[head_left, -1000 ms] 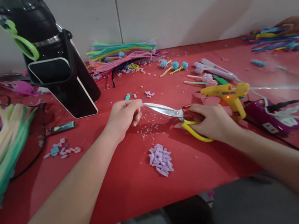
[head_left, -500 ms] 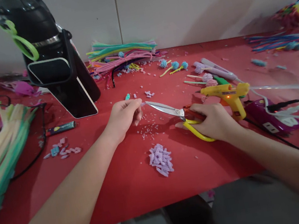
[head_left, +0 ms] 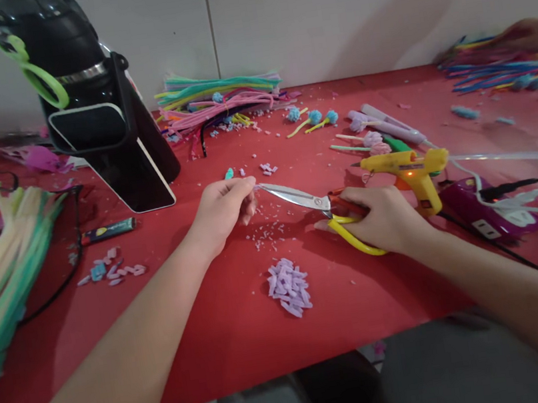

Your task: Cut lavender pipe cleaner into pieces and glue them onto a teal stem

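Observation:
My left hand (head_left: 229, 204) pinches a small purple pipe cleaner piece (head_left: 256, 188) between thumb and forefinger; most of it is hidden by the fingers. My right hand (head_left: 382, 215) is wrapped round the yellow and red handles of a pair of scissors (head_left: 301, 198). The blades look nearly closed, and their tips touch or almost touch the purple piece. Tiny purple clippings (head_left: 268, 234) are scattered on the red tabletop (head_left: 227, 329) beneath the tips. Nearer to me lies a small heap of cut purple pieces (head_left: 288, 287).
A black bottle (head_left: 78, 75) with a phone (head_left: 137, 177) stands left. Behind lie bundled pipe cleaners (head_left: 222, 90). A yellow glue gun (head_left: 409, 170), its light lit, and a purple power strip (head_left: 498, 214) with cables sit right. Another person's hand (head_left: 534, 34) is at far right.
Another person's hand has come in at the far right over the pipe cleaners there, where a colourful bunch was before. My own hands and the scissors have hardly moved.

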{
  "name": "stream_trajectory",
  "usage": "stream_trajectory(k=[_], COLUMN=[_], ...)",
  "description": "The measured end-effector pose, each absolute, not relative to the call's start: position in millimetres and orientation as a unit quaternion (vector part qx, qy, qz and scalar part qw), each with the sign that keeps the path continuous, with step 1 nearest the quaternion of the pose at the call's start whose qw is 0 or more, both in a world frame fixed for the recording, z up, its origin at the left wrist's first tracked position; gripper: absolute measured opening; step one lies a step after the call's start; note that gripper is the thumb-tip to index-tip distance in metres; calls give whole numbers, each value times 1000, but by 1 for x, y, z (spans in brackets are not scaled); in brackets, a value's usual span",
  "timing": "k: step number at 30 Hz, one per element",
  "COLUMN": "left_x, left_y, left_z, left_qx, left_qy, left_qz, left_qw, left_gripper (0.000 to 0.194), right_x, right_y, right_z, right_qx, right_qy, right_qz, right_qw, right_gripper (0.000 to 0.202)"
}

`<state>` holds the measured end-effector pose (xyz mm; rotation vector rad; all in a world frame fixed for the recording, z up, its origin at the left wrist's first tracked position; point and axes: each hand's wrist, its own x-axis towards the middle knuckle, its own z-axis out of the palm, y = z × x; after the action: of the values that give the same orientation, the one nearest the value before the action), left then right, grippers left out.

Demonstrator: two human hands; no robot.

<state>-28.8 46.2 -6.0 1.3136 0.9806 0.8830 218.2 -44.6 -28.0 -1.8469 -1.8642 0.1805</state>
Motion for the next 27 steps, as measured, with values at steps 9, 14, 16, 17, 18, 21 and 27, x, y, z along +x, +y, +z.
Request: stream_trajectory(k=[9,14,16,17,18,21,27], left_x=[-27,-28,-29,-29,-29,-29,-28], left_y=[45,45,46,46,47,48,47], left_z=[-5,-5,-6,-7,-9,-12,-13], left_qx=[568,563,558,557,557,562,582], left_qy=[425,424,422,420,418,408,385], left_qz=[382,383,386,388,390,395,391], left_qw=[592,597,601,602,602,601,601], left_gripper=[35,35,34,34,34,34,26], right_x=[219,219,219,219,219,218,218], right_y=[-44,-44,-44,-44,-44,-44,-43], right_z=[-29,-29,-29,-29,-29,-27,-25], right_qx=[-674,-675,-678,-680,-682,-682,-681], right_qy=[-694,-693,-690,-688,-687,-685,-685], right_qz=[48,58,60,58,57,62,76], right_qw=[248,247,245,245,246,251,248], right_gripper=[63,62,62,62,63,64,66])
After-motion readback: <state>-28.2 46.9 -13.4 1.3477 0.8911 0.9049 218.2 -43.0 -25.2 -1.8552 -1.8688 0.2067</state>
